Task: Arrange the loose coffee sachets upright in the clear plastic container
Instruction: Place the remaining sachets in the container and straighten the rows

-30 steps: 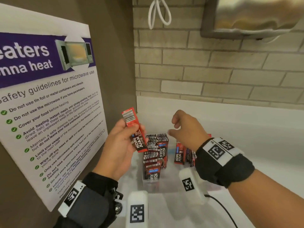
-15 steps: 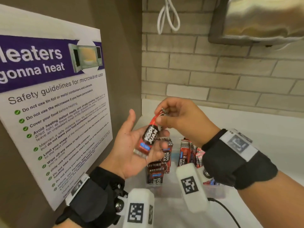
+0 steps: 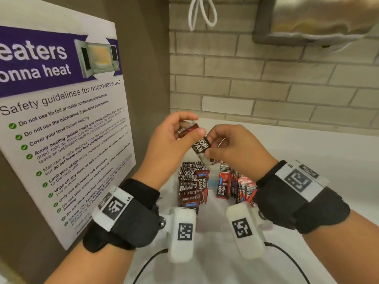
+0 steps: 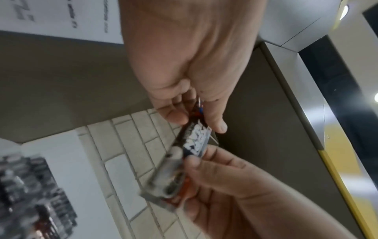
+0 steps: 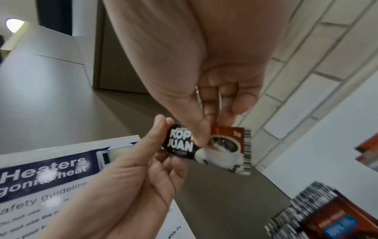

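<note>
I hold one Kopi Juan coffee sachet (image 3: 198,142) up in the air between both hands, above the clear plastic container (image 3: 213,226) that sits on the white table (image 3: 307,148) below my fingers. My left hand (image 3: 170,146) pinches the red end of the sachet between thumb and curled fingers (image 4: 175,114); my right hand (image 3: 235,149) pinches the cup-printed end, thumb on the front face and fingers behind. In the right wrist view the sachet (image 5: 208,148) lies flat and face-on, its barcode edge pointing away from my palm.

It looks like a thin foil packet: very light, slick, and limp enough to buckle if I push it from one end. I judge the best hold is a pinch near one short end, leaving the other end free to slide down.

Below my fingers, rows of sachets (image 3: 192,185) already stand upright in the container, brown ones under my left hand, red ones (image 3: 224,184) under my right, with a gap between the rows.
</note>
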